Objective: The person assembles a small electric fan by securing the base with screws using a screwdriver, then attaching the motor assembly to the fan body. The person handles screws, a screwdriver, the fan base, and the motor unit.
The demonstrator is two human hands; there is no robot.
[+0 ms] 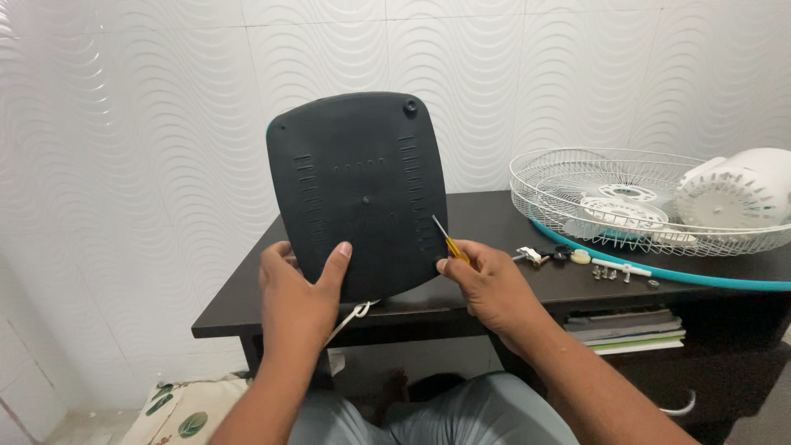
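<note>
Centre frame: black fan base [358, 194] is stood on edge on dark table [494, 284], underside outward | left hand [297, 288] is clamped on lower edge, steadying | right hand [486, 276] is closed round yellow screwdriver [445, 239], tip near lower-right corner | wire guard [634, 202], loose screws [606, 272] are parked right.

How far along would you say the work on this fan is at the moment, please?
Done: the wire grille and white motor housing lie apart on the dark table, with loose screws beside them. In hand: the left hand props the black base plate upright while the right hand holds a yellow-handled screwdriver at its lower right corner. Left: the base is not yet opened.
</note>
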